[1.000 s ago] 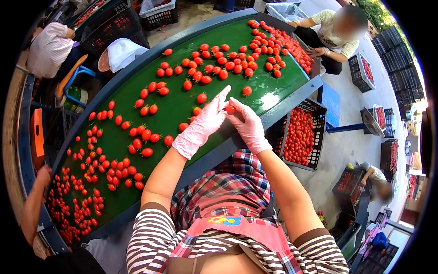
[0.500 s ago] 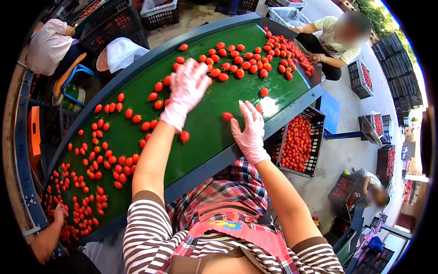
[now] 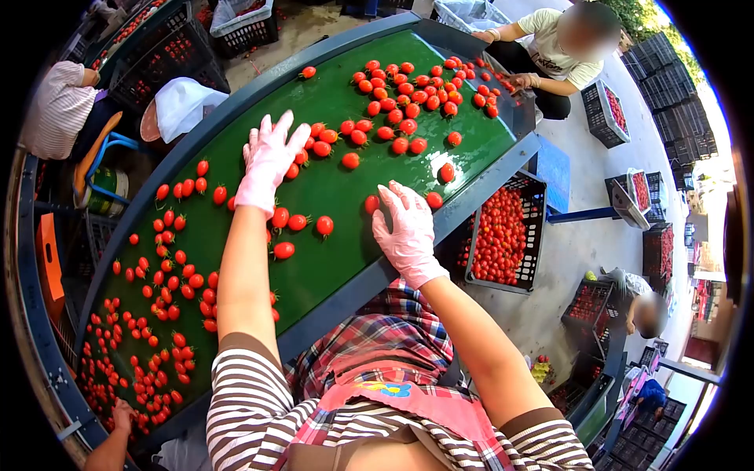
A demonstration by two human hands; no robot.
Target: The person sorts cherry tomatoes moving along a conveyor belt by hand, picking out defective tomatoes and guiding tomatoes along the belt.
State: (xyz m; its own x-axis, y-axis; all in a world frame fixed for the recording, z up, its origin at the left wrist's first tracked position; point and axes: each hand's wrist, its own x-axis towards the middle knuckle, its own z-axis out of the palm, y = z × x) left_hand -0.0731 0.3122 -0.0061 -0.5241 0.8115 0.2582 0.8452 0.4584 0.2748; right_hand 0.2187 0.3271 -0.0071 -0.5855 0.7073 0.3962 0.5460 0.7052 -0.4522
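Note:
Small red tomatoes (image 3: pixel 351 161) lie scattered over a green belt (image 3: pixel 338 251) with a dark metal rim. My left hand (image 3: pixel 271 157), in a thin pale pink glove, is over the belt's far half with its fingers spread, beside several tomatoes near its thumb side. My right hand (image 3: pixel 407 231), gloved the same way, rests at the near edge of the belt. Its fingers are apart and nothing is held; one tomato (image 3: pixel 371 205) sits just left of its fingertips and another (image 3: pixel 433 200) just right of them.
A black crate of tomatoes (image 3: pixel 503 235) stands below the near rim at right. One person (image 3: pixel 550 47) crouches at the belt's far right end. Another person's hand (image 3: pixel 123 414) is at the lower left. Stacked crates (image 3: pixel 667 94) stand at the far right.
My hands have moved apart; the left went left across the belt and the right let go of a tomato. The tomatoes at the upper right have shifted toward the belt's end.

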